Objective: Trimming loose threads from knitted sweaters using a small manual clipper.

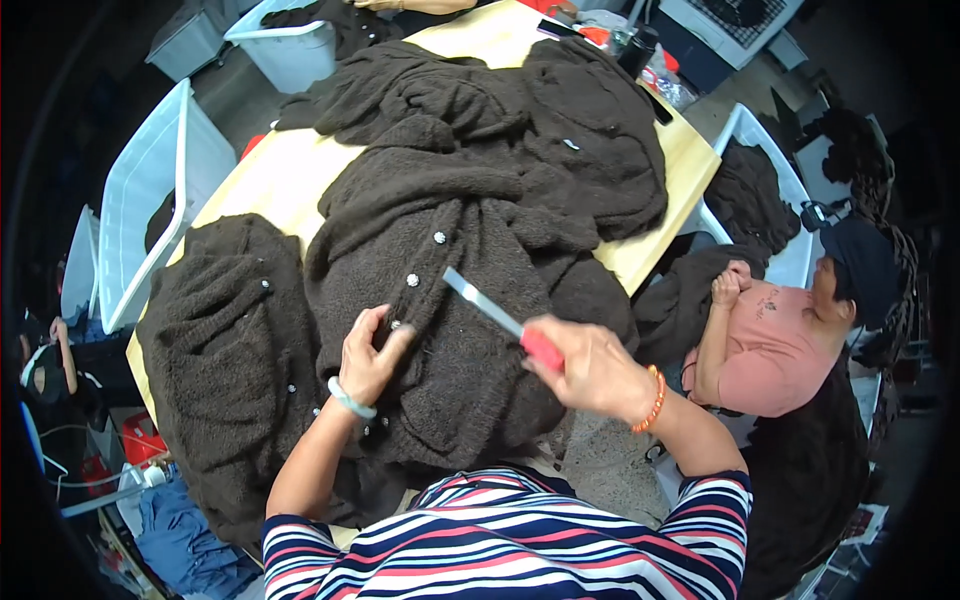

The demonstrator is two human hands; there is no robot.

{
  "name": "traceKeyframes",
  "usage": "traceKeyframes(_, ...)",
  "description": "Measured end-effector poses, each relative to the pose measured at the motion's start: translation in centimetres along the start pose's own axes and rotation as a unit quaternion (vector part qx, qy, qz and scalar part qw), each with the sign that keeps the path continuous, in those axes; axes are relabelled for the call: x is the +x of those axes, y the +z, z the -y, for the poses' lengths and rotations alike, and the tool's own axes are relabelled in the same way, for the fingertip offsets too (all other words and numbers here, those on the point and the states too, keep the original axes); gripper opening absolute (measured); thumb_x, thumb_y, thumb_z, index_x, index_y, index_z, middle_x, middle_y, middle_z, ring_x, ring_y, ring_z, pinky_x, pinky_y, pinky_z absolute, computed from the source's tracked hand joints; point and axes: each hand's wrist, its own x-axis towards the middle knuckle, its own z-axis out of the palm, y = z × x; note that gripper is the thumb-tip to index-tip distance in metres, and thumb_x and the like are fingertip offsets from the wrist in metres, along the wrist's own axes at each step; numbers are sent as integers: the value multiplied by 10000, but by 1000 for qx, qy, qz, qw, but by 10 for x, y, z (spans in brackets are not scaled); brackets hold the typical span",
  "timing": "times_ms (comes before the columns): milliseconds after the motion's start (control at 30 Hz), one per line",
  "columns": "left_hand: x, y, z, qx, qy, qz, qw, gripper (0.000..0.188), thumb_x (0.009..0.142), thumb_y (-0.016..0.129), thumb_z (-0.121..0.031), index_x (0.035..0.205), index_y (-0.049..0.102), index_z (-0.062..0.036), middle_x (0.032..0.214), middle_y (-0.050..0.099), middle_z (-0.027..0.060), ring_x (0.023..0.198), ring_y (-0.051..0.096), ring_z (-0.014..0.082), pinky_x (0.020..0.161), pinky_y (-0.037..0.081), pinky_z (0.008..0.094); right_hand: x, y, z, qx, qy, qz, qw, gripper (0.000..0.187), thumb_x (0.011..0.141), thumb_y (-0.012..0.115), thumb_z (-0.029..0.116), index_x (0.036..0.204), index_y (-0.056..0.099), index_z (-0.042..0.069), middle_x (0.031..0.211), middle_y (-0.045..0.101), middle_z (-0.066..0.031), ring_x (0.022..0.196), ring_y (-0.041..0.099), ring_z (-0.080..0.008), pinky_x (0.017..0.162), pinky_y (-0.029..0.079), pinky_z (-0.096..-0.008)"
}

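A dark brown fuzzy knit cardigan (pixel 470 370) with sparkly round buttons (pixel 413 280) lies spread in front of me. My left hand (pixel 368 360) rests on it beside the button band, thumb and fingers apart around one button. My right hand (pixel 598 370) is closed on a red-handled tool (pixel 487 308) with a flat, narrow metal blade. The blade points up and left over the cardigan, its tip near the button band; the exact kind of tool is unclear. A slight blur covers my right hand.
More brown knitwear is heaped on the yellow table (pixel 290 180), with another buttoned cardigan (pixel 225 350) at left. White plastic bins (pixel 145 200) stand around it. At right a person in a pink top (pixel 765 345) handles brown knitwear. A dark bottle (pixel 638 52) stands at the far edge.
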Motion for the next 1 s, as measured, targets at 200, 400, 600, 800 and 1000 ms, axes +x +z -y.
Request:
traceKeyframes(200,-12,-28,-16,170,65,55,982,644,750,693,-39,1354,470,-23,1227,586,188,1132,584,355,990,451,387,4,32,-55,-44,51,-100,993,668,756,797,317,1267,460,50,1083,630,-212,978,624,-410,828,511,-453)
traceKeyframes(400,49,-137,25,-312,-96,-166,931,238,923,618,-52,1153,606,11,1044,674,89,925,665,183,804,543,274,16,11,-56,108,78,-180,975,331,829,670,127,1135,587,32,909,647,-106,833,635,-229,803,495,-327)
traceKeyframes(600,28,-181,74,-298,-94,-235,920,262,919,664,-85,1154,593,4,1029,682,79,870,665,155,767,547,265,-14,-52,-76,130,74,-238,960,315,860,664,26,1166,596,-3,915,593,34,785,508,-35,719,435,-201)
traceKeyframes(800,9,-186,84,-319,-140,-247,904,303,927,651,-124,1177,608,41,1094,676,96,942,648,168,844,524,296,-25,-58,-85,178,88,-207,958,300,855,669,27,1141,592,-18,960,629,-18,882,556,-68,815,451,-228)
traceKeyframes(1000,48,-223,17,-527,-124,-183,821,229,970,549,-114,1141,603,27,1067,682,141,934,679,226,852,562,350,-27,-56,-91,108,94,-227,963,275,826,676,41,1081,591,-18,893,609,-7,772,502,-56,708,439,-232)
